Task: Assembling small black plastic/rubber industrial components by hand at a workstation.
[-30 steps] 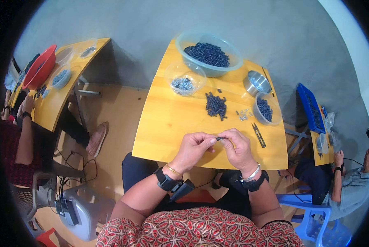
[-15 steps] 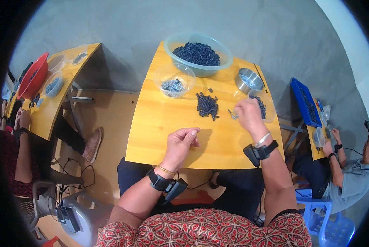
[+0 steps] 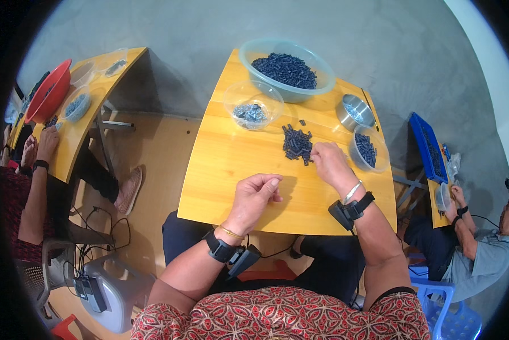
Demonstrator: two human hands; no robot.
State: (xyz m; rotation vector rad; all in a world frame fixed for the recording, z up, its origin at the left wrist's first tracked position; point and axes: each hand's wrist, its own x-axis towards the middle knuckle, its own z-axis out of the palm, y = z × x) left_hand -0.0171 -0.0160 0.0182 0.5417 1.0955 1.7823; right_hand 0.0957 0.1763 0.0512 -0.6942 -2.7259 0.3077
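Note:
My left hand [image 3: 254,199] hovers over the near part of the yellow table [image 3: 220,170], thumb pressed against curled fingers; whatever is between them, if anything, is hidden. At the right edge of a loose pile of short dark cylindrical pieces [image 3: 296,141], my right hand [image 3: 331,164] has its fingertips pinched together. I cannot make out what they hold. Just right of that hand is a clear tub [image 3: 382,164] with more dark pieces. Behind the pile stands a clear bowl [image 3: 231,105] of small silvery metal parts.
A large pale-green basin [image 3: 328,82] heaped with dark pieces stands at the back. A steel bowl [image 3: 368,120] of small metal parts sits at the right, beside a thin dark rod [image 3: 373,109]. Co-workers sit at tables to either side, with a red basin [image 3: 55,93] and a blue tray [image 3: 424,148].
My right hand has moved left, from beside the clear tub to the pile's right edge, uncovering the tub. My left hand keeps its closed pose. The view has shifted slightly.

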